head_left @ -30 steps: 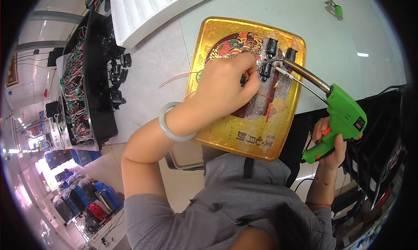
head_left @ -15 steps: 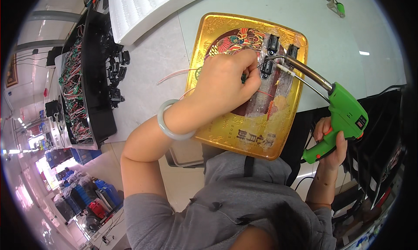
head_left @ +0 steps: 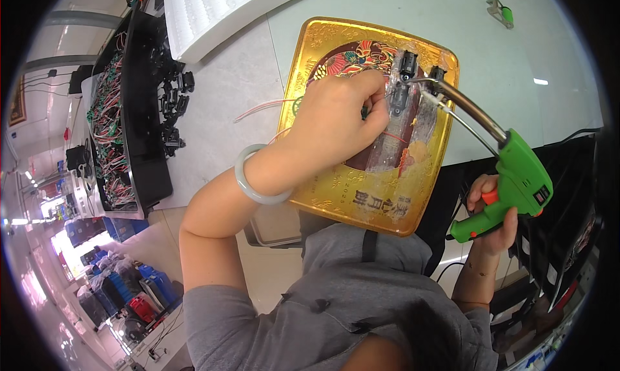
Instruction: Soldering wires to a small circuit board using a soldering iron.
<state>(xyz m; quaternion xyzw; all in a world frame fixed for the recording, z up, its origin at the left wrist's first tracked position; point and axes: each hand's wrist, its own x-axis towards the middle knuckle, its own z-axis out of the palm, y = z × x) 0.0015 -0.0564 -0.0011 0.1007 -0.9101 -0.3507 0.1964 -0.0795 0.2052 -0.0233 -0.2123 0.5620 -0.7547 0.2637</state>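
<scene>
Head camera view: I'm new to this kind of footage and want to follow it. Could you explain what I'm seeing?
There is no robot here: these are a person's own bare hands. The picture comes from a wide fisheye camera on their head, looking down, so straight edges bend. The left hand, with a pale bracelet at the wrist, pinches its fingers around a small dark piece, mostly hidden. The right hand grips a green soldering gun, its tip over black parts on a gold tray. That tray overhangs the pale table. Toward the left are a white tray and a black bin holding wires.
</scene>
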